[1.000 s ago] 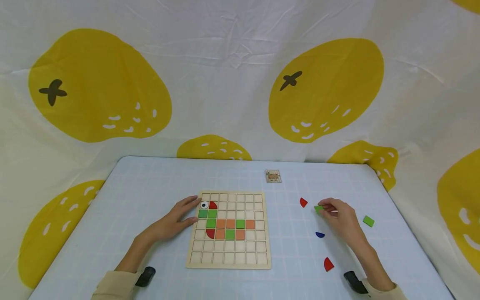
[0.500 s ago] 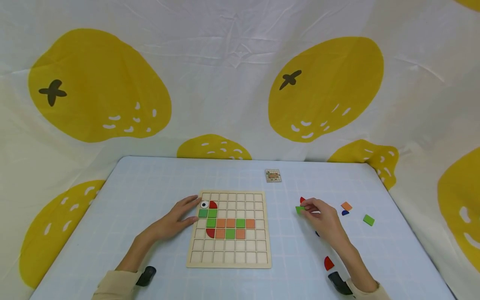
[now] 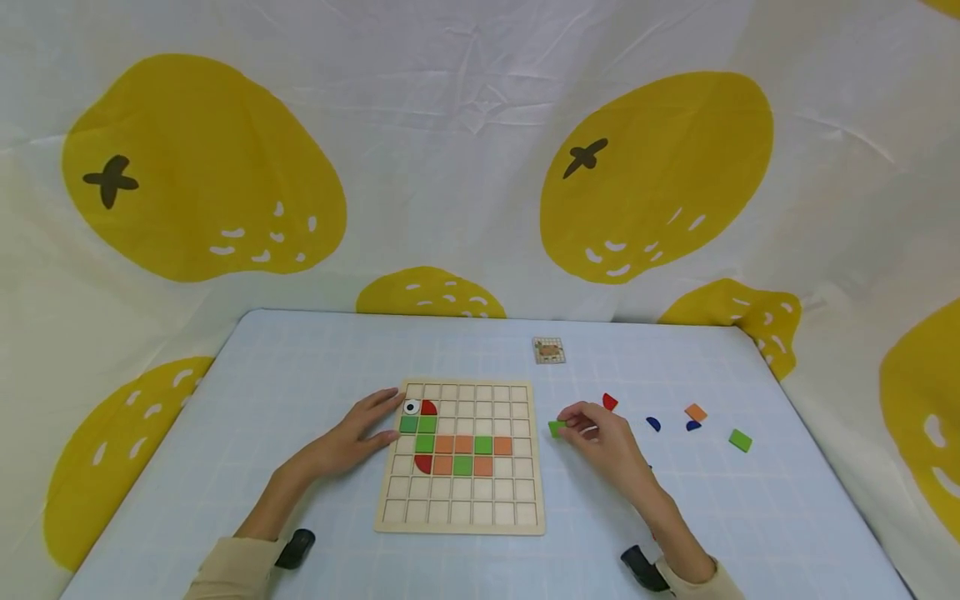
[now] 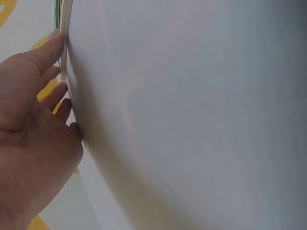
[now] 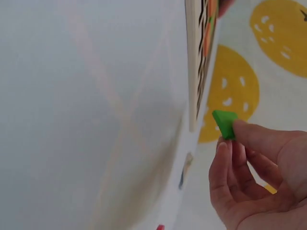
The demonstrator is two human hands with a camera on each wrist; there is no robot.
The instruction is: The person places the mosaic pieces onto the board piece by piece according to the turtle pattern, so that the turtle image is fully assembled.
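Note:
A wooden grid board lies on the table with red, green and orange pieces and a round eye piece in its cells. The left hand touches the board's left edge with its fingers spread; in the left wrist view that hand has thumb and fingertips at the edge. Just off the board's right side, the right hand pinches a green piece. The right wrist view shows the green piece between thumb and fingertips of the right hand.
Loose on the table's right lie a red piece, blue pieces, an orange square and a green one. A small patterned card lies behind the board. Yellow-printed cloth hangs behind the table.
The right hand has carried the green piece leftward, close to the board, uncovering the orange and blue pieces on the right. The left hand has stayed at the board's edge.

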